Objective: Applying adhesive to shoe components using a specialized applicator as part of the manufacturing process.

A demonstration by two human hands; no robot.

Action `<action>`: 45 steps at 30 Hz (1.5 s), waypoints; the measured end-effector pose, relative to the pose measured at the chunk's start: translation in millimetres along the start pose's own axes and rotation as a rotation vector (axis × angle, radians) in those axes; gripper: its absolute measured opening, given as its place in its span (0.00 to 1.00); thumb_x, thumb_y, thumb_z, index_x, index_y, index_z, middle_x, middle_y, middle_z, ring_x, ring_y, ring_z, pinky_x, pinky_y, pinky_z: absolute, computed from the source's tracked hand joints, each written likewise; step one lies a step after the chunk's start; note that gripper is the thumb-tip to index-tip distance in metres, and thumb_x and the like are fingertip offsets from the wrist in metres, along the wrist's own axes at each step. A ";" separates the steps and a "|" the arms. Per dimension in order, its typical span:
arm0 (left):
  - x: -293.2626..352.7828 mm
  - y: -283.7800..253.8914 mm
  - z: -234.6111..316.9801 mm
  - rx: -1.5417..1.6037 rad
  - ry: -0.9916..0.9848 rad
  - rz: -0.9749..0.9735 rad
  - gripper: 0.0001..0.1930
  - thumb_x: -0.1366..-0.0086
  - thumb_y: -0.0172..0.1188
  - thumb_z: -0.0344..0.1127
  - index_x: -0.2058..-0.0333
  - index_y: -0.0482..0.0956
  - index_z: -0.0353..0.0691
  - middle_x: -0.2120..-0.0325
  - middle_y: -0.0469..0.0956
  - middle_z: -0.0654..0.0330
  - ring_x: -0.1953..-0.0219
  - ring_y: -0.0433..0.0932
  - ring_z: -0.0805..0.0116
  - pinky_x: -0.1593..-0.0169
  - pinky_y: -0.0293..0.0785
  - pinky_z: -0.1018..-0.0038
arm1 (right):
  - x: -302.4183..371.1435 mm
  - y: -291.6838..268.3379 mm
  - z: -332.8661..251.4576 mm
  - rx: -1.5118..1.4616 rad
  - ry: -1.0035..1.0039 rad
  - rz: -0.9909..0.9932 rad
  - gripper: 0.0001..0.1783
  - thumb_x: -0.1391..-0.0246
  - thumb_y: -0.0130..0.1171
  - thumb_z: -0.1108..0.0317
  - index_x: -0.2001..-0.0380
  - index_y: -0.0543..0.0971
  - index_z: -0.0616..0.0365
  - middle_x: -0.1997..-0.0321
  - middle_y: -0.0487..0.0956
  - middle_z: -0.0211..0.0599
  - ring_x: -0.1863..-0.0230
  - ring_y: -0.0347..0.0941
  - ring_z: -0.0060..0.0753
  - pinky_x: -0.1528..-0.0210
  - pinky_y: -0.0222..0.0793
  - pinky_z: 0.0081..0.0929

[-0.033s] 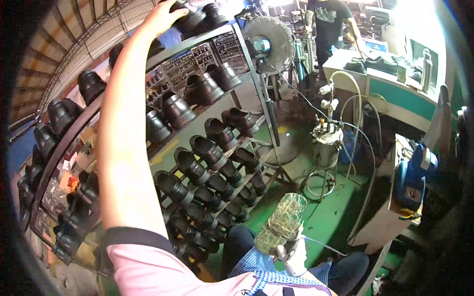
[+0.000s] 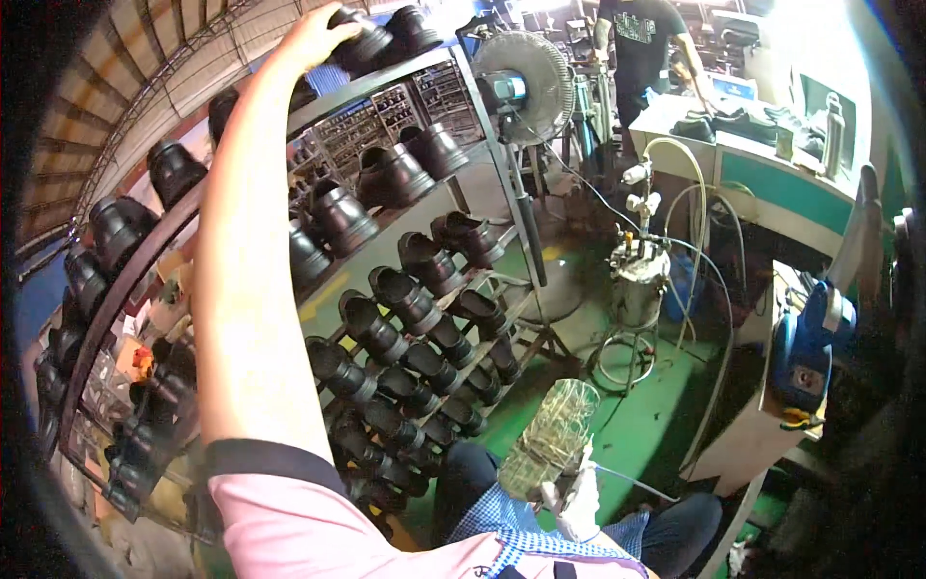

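My left arm stretches up to the top shelf of a metal shoe rack (image 2: pixel 381 82). There my left hand (image 2: pixel 326 37) is closed on a black shoe (image 2: pixel 365 43). A second black shoe (image 2: pixel 415 31) sits right beside it. Low in front of me, my right hand (image 2: pixel 577 507), in a white glove, is closed around a slim tool with a thin pale-blue hose (image 2: pixel 632 481) running from it; the tool's kind is hard to make out. Next to this hand, above my lap, lies a clear, streaky, glossy slab (image 2: pixel 550 434), whose support is hidden.
Several black shoes (image 2: pixel 405 299) fill the rack's lower shelves. A large fan (image 2: pixel 526 87) stands behind it. Beyond is a metal pressure pot (image 2: pixel 639 280) with hoses. At right, a blue machine (image 2: pixel 810 338) sits on a bench; a person (image 2: pixel 644 48) stands by a far table.
My left hand and the shoe in it have shifted very slightly in view. My right hand stays in the same place.
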State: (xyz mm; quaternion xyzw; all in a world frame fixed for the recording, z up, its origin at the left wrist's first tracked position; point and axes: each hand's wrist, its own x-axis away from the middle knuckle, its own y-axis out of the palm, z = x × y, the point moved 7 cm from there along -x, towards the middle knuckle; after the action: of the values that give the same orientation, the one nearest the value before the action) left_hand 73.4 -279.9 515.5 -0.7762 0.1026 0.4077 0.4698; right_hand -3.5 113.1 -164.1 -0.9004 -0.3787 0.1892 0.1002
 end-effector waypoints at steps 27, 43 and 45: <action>129.2 106.4 225.4 0.362 0.089 -0.201 0.16 0.38 0.69 0.39 0.68 0.74 0.31 0.60 0.78 0.52 0.57 0.77 0.60 0.51 0.72 0.70 | -12.4 -11.2 3.1 -0.179 0.087 -0.156 0.53 0.45 0.66 0.62 0.25 0.47 0.62 0.30 0.64 0.57 0.30 0.62 0.54 0.29 0.59 0.36; 480.0 140.5 362.7 0.705 0.111 -0.595 0.21 0.45 0.70 0.27 0.53 0.74 0.38 0.56 0.75 0.50 0.47 0.76 0.47 0.34 0.66 0.49 | 1.1 -25.2 32.6 0.169 0.003 0.007 0.15 0.35 0.58 0.56 0.53 0.79 0.52 0.59 0.81 0.43 0.65 0.82 0.43 0.67 0.77 0.35; 477.6 128.6 364.4 0.743 0.086 -0.492 0.27 0.47 0.70 0.24 0.47 0.73 0.39 0.51 0.74 0.51 0.44 0.75 0.45 0.39 0.73 0.53 | 8.3 -15.4 43.9 0.168 0.055 -0.024 0.16 0.37 0.59 0.53 0.55 0.80 0.50 0.60 0.79 0.43 0.65 0.80 0.50 0.66 0.76 0.39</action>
State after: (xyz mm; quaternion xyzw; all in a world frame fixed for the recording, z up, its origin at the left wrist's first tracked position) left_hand 116.9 54.2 1.8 -0.5724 0.0737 0.1864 0.7951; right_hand -26.4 131.5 -201.2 -0.8891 -0.3694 0.1941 0.1881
